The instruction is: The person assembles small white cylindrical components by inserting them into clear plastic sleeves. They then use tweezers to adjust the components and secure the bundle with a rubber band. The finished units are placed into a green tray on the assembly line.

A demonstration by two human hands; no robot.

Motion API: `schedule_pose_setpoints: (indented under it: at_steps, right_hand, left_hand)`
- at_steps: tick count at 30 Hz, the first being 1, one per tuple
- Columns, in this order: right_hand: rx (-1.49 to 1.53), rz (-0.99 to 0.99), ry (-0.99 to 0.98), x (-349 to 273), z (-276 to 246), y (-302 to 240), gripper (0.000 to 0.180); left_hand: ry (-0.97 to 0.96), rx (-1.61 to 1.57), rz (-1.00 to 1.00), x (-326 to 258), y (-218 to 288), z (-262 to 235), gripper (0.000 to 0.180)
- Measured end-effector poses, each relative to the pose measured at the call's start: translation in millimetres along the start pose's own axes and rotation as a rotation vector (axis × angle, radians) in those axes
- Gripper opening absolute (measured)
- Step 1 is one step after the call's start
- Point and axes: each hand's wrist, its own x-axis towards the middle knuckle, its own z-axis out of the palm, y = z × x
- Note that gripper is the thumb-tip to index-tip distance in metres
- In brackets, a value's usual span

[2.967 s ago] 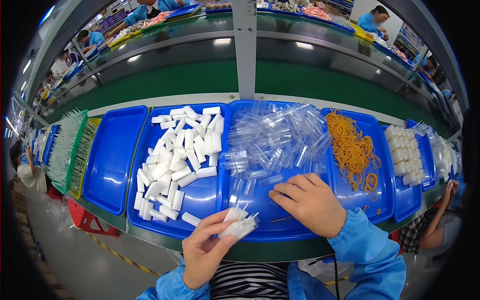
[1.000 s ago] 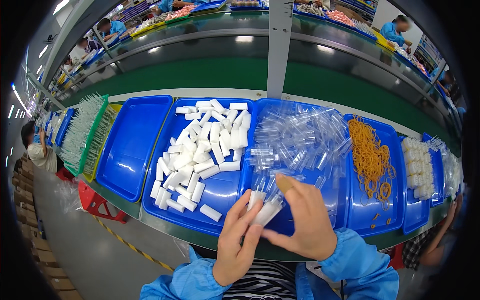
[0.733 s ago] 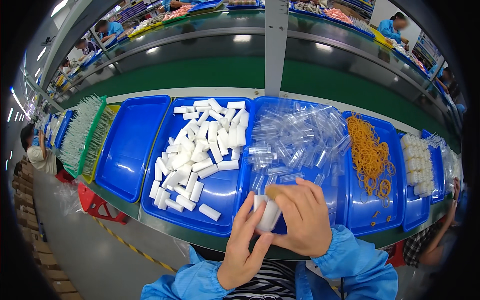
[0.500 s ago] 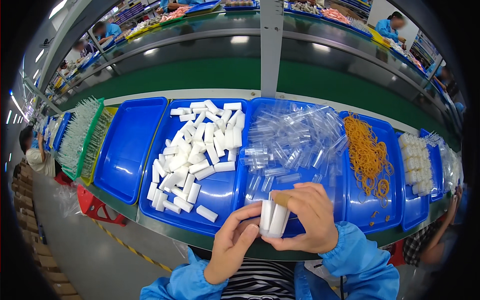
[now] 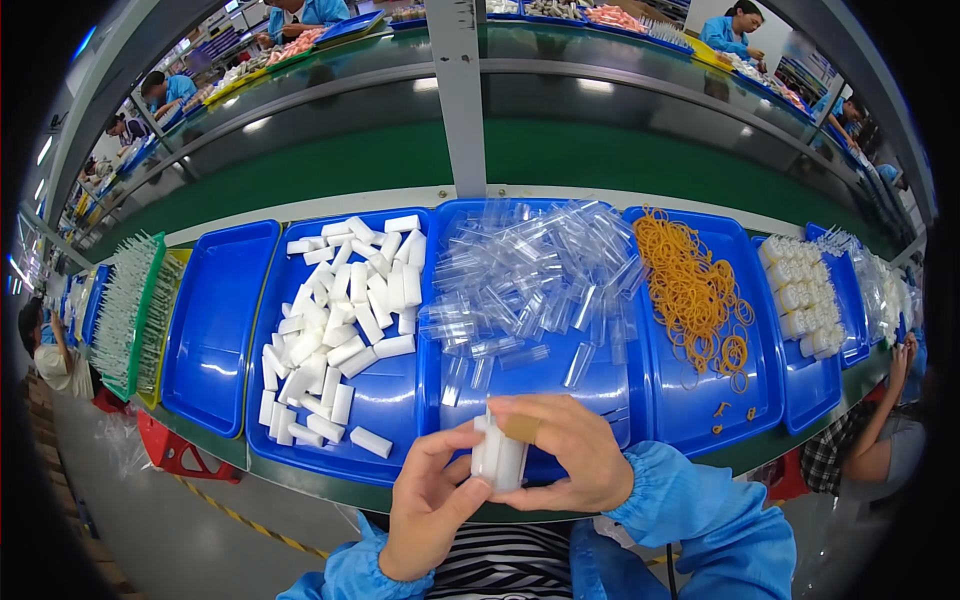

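My left grip (image 5: 428, 500) and right grip (image 5: 572, 452) both closed round the white block bundle (image 5: 499, 462), above the counter's (image 5: 310, 481) near edge.

A small bunch of smooth white blocks (image 5: 499, 462), packed side by side and standing nearly straight up, is held by both the left hand (image 5: 432, 505) and the right hand (image 5: 575, 450) by the near edge of the middle blue tray (image 5: 535, 385).

Smooth, matt surfaces are shown by the white blocks (image 5: 358, 284), glossy clear plastic by the tubes (image 5: 540, 285), glossy plastic by the trays (image 5: 215, 330), wrinkled cloth by the sleeves (image 5: 700, 505).
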Motion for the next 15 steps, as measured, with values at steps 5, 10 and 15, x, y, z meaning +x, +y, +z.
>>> schedule_pose_setpoints:
  at_steps: [5, 10, 15]
  right_hand:
    - [0.022, -0.021, 0.009, 0.9, 1.7, -2.9, 0.066]
    - [0.040, 0.004, -0.015, -2.3, 1.2, -2.1, 0.068]
    - [-0.160, 0.046, -0.159, 6.7, -35.0, 7.1, 0.053]
  left_hand:
    - [-0.016, -0.108, -0.076, -1.4, 1.1, -0.9, 0.044]
    - [-0.022, -0.119, -0.231, 1.6, 5.7, -1.1, 0.042]
    - [0.035, 0.096, -0.001, 2.1, -1.1, -8.7, 0.036]
